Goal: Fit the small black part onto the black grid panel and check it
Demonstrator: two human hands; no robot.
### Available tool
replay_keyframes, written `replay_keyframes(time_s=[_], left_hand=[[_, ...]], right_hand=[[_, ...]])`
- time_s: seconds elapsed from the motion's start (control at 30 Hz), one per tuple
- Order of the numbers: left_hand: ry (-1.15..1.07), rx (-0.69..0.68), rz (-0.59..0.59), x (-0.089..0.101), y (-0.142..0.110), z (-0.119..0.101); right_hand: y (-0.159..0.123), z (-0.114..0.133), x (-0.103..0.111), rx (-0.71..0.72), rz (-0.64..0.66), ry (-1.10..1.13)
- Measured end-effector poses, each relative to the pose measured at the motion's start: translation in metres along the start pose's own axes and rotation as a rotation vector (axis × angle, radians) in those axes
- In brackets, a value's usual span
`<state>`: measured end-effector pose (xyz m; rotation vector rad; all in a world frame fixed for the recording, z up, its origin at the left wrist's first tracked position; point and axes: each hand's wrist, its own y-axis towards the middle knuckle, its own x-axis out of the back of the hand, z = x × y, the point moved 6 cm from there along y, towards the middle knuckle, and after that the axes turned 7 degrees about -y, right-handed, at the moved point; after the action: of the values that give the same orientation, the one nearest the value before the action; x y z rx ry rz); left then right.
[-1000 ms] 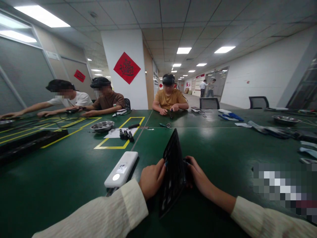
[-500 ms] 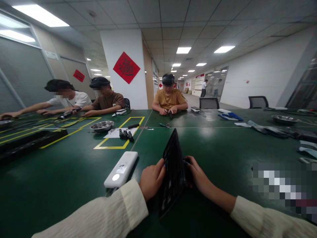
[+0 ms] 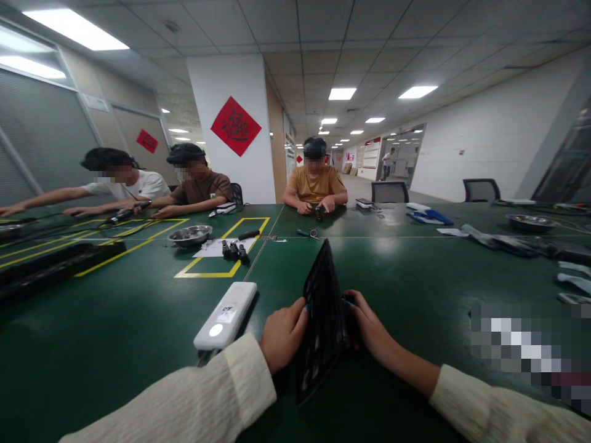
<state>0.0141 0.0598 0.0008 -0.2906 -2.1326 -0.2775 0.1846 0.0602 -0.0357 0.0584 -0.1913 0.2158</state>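
Note:
A thin black panel [image 3: 322,326] with a ribbed or slotted face stands steeply tilted above the green table, seen nearly edge-on. My left hand [image 3: 282,335] is closed on its left edge, thumb against the face. On the panel's far right side, my right hand [image 3: 373,329] is closed with its fingertips at the edge; the panel partly hides them, and a small dark part shows by the fingers. To the left of my left hand lies a white power bank [image 3: 226,315] with a label and a cable.
Beyond the power bank are several black cylindrical parts [image 3: 236,251], white paper [image 3: 212,248] and a metal bowl [image 3: 189,236]. A long black tray [image 3: 60,264] lies left. Gloves [image 3: 498,240] and another bowl [image 3: 530,223] are at right. Co-workers sit across the table [image 3: 397,277].
My hands and the black panel stay almost still. Across the table, the co-worker in the yellow shirt has shifted the hands slightly, and the person at far left has moved an arm a little.

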Motion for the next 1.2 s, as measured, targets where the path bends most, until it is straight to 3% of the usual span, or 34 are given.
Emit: replay_keyframes(time_s=[0.23,0.8,1.2], left_hand=[[-0.168,0.039,-0.064,0.0024,0.0007,0.0023],[0.237,0.012,-0.004,0.0028,0.0026,0.0007],[0.182,-0.009,0.019,0.0,0.0004,0.0007]], right_hand=[[-0.0003,0.001,-0.0012,-0.001,0.005,-0.021],[-0.001,0.0005,-0.002,0.028,0.003,-0.01],[-0.0032,0.0033,-0.0018,-0.003,0.004,-0.012]])
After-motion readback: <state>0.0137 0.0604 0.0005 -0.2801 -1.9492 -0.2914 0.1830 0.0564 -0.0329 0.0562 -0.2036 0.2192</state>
